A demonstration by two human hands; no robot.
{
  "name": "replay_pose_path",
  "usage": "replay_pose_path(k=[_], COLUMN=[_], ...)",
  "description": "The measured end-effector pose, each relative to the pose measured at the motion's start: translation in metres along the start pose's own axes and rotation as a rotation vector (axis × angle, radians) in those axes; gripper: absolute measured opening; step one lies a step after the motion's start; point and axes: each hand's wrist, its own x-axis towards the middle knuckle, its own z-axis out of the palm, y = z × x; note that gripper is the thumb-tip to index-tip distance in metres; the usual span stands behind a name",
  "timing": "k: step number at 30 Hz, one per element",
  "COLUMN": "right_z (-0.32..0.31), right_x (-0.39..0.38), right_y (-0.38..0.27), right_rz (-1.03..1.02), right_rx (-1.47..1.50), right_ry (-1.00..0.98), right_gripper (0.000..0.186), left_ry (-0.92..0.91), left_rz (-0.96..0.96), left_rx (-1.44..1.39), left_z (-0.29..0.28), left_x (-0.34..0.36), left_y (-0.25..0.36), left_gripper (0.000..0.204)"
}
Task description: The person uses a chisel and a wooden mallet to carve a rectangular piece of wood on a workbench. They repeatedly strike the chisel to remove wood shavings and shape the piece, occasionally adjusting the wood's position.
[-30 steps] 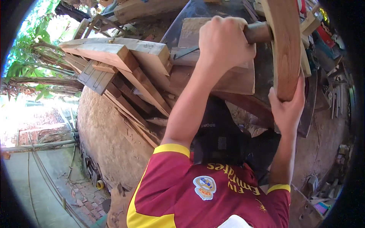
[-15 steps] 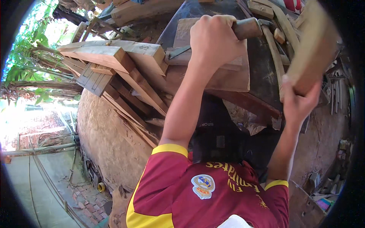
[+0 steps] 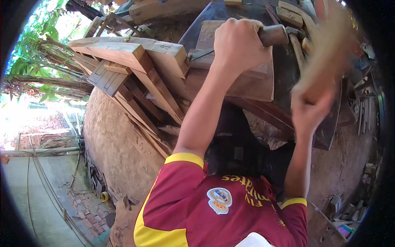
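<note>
My left hand [image 3: 239, 49] is closed around a chisel [image 3: 275, 36], held low and slanting. Its thick, worn handle sticks out to the right of my fist, and its flat metal blade points left. Beneath it, a wooden workpiece [image 3: 257, 73] rests on a wider board [image 3: 247, 87]; my fist hides part of both. My right hand [image 3: 311, 105], blurred by motion, grips a chunky wooden mallet [image 3: 329, 53] raised to the right of the handle. The mallet and the handle end are apart. Smearing hides the mallet's exact shape.
A dark bench [image 3: 286, 78] carries the board. Left of it, thick timber beams [image 3: 109, 53] lean close to my left forearm. Wood offcuts [image 3: 290, 16] and strips lie at the bench's far right. A rounded tan surface [image 3: 111, 127] bulges at the left.
My right hand has swung left with the mallet, bringing it closer to the chisel handle. My left hand keeps its grip; the whole view has shifted slightly.
</note>
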Motion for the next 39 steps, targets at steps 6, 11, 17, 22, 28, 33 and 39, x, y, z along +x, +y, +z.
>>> replay_pose_path(k=[6, 11, 17, 22, 28, 33, 39], right_z=[-0.007, -0.011, -0.013, -0.016, -0.034, -0.048, -0.055], right_x=[0.005, 0.002, -0.016, -0.043, -0.078, -0.096, -0.106], right_y=[-0.008, -0.022, -0.016, -0.02, -0.003, 0.004, 0.009], right_rz=[0.105, -0.011, 0.102, 0.234, 0.324, 0.293, 0.302], right_rx=[0.091, 0.019, 0.077, 0.177, 0.248, 0.137, 0.168], right_ry=[-0.068, -0.17, -0.23, -0.155, -0.01, -0.02, -0.054], right_gripper=[0.071, 0.071, 0.072, 0.08, 0.085, 0.078, 0.083], left_ry=[-0.051, -0.063, -0.181, -0.357, -0.276, -0.241, -0.063], left_rz=[0.017, 0.006, 0.103, 0.289, 0.293, 0.426, 0.344], left_rx=[0.002, 0.016, 0.078, 0.04, -0.162, -0.304, -0.266], left_z=[0.0, 0.001, 0.008, 0.011, -0.009, -0.015, -0.008], left_x=[-0.005, -0.002, -0.016, -0.036, -0.053, -0.055, -0.029], left_y=[-0.005, -0.005, -0.006, 0.011, 0.022, 0.023, 0.008], left_gripper=[0.024, 0.023, 0.022, 0.019, 0.026, 0.033, 0.022])
